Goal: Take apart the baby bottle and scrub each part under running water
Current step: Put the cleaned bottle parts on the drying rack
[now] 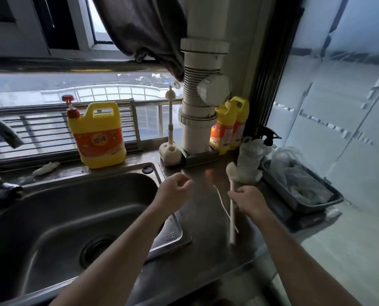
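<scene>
Both my bare forearms reach in from the bottom edge, over the steel counter [206,257] and the right rim of the sink [51,217]. My right hand [248,200] is closed around the shaft of a long white bottle brush [232,204], gripping it a little above its middle; the brush runs nearly upright in the picture, its pale sponge head pointing away from me toward the back wall and its handle end pointing down toward me, just above the counter. A thinner white brush [222,206] crosses behind the shaft at a slant, and I cannot tell whether my fingers grip it too. My left hand [175,188] hovers over the corner of the sink with fingers loosely curled and nothing in it. Just beyond the sponge head, a clear baby bottle [249,161] stands upright on the counter, its details blurred. To its right sits a dark plastic basket [303,191] with a crumpled clear bag in it, and a black-topped spray bottle [269,138] behind. Farther back, a white brush stand [170,154] holds another brush upright beside a wide white drainpipe [200,107]. A yellow detergent jug [98,135] stands behind the sink, and two yellow bottles [230,124] are tucked behind the pipe. At the far left, the faucet [0,129] is partly cut off.
</scene>
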